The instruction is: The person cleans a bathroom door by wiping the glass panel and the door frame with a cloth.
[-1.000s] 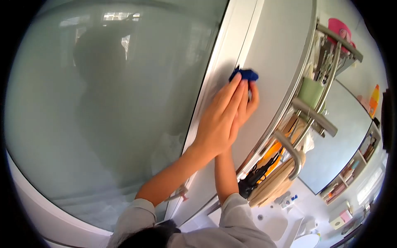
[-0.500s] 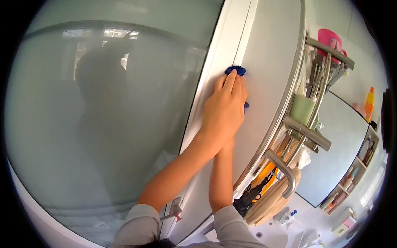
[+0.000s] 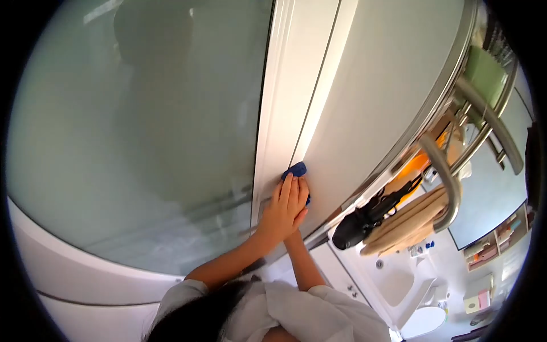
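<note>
My left hand (image 3: 279, 214) lies over my right hand (image 3: 300, 218), and together they press a dark blue cloth (image 3: 296, 169) against a white door frame (image 3: 292, 85). The cloth shows above the fingertips and a little at their right side. Most of my right hand is hidden beneath the left, with the forearms crossing near the wrists. The cloth sits low along the seam between the frame and a pale panel (image 3: 376, 97). A frosted glass pane (image 3: 142, 148) stands left of the frame.
At the right, a metal rack (image 3: 444, 176) holds a green cup (image 3: 484, 74), a black hair dryer (image 3: 364, 222) and a beige towel (image 3: 407, 222). Below are a white sink (image 3: 396, 285) and a toilet lid (image 3: 423, 322). A mirror (image 3: 490, 194) and shelf (image 3: 501, 236) are farther right.
Both hands have slid down along the frame with the blue cloth. The view has tilted lower, bringing more of the sink, the toilet and my own clothing into sight.
</note>
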`<state>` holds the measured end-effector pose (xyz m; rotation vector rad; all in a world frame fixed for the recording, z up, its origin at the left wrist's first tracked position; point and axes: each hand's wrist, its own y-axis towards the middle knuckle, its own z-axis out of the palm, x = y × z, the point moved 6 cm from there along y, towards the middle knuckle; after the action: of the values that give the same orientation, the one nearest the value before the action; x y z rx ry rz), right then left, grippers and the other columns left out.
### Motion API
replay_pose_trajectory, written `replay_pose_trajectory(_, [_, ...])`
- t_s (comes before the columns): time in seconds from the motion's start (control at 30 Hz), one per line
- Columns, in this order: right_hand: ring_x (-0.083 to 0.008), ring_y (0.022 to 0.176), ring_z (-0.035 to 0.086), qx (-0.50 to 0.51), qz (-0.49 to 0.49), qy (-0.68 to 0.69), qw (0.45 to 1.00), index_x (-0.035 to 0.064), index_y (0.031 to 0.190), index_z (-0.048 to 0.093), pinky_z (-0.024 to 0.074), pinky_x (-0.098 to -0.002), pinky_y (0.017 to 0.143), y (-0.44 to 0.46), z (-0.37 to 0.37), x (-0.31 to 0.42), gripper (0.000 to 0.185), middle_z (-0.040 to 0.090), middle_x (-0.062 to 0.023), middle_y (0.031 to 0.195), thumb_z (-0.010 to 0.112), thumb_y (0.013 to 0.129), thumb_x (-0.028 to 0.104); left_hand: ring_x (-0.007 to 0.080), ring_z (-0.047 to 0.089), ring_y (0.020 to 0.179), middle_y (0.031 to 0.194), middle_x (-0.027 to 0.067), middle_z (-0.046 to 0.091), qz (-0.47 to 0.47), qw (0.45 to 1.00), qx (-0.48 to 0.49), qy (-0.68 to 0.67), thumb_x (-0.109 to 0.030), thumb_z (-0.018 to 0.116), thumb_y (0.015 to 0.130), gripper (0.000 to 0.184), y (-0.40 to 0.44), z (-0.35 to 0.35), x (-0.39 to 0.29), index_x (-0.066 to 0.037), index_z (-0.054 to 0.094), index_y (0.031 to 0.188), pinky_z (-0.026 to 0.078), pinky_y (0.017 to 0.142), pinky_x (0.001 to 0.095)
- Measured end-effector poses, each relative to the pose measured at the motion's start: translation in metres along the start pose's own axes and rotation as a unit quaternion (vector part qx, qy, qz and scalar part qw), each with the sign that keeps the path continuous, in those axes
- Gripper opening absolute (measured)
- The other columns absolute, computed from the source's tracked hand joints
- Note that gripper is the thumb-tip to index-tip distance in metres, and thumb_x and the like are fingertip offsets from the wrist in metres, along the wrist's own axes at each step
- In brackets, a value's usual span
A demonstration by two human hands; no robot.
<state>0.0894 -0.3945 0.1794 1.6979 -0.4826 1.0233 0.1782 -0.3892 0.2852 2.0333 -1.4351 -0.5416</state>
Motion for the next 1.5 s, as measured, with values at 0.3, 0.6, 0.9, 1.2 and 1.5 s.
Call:
replay_pose_trajectory(0.3, [-0.0323,0.113,0.046,0.105,0.148,0.077,0.980,-0.0038,0.116,0.052,0.0387,-0.0371,0.093,-0.052,0.000,-0.041,0.034,0.048,-0.0176,0.121,0.050,0.085,0.011,0.0375,0.047,0.099,0.122,0.0236,0.038,-0.203,0.965,0.082,-0.142,-0.042,0.064,0.070,0.073,-0.071,0.081,0.009,0.008,0.039,0.118,0.047,0.076,0.0436])
replay_pose_trajectory(0.6, [-0.0319,0.112,0.048,0.043,-0.185,0.034,0.981,-0.0038,0.116,0.052,0.0396,-0.0369,0.092,0.035,-0.018,0.106,0.034,0.049,-0.0176,0.120,0.050,0.085,0.011,0.0385,0.036,0.118,0.129,0.0177,0.040,-0.038,0.950,-0.162,-0.262,-0.027,0.058,0.077,0.059,0.018,-0.049,0.008,0.006,0.042,0.123,0.030,0.099,0.0424])
replay_pose_trajectory(0.9, [-0.0350,0.116,0.044,0.063,-0.357,-0.115,0.925,0.0017,0.119,0.052,0.0377,-0.0393,0.094,0.089,-0.049,0.215,0.048,0.049,-0.0173,0.121,0.051,0.072,-0.009,0.0351,0.028,0.126,0.138,0.0192,0.027,-0.008,0.844,-0.246,-0.476,-0.004,0.034,0.088,0.045,0.091,-0.072,0.027,0.002,0.032,0.132,0.022,0.104,0.0399])
replay_pose_trajectory(1.2, [-0.0382,0.133,0.009,-0.044,-0.326,-0.212,0.920,-0.0019,0.137,0.021,0.0126,-0.0443,0.106,0.050,-0.114,0.164,0.059,0.007,-0.0220,0.144,0.049,0.085,0.009,0.0402,0.018,0.129,0.142,0.0214,0.015,0.024,0.793,-0.354,-0.495,-0.015,0.047,0.085,0.055,0.107,-0.057,0.002,-0.002,0.026,0.135,0.017,0.105,0.0444])
replay_pose_trajectory(1.5, [-0.0423,0.132,0.006,-0.042,-0.376,-0.233,0.896,-0.0043,0.137,0.004,0.0042,-0.0484,0.105,0.060,-0.099,0.134,0.066,0.003,-0.0282,0.142,0.044,0.086,0.008,0.0352,0.040,0.114,0.126,0.0146,0.041,0.161,0.737,-0.493,-0.433,-0.010,0.059,0.077,0.043,0.207,-0.160,0.023,-0.008,0.047,0.119,0.034,0.095,0.0423])
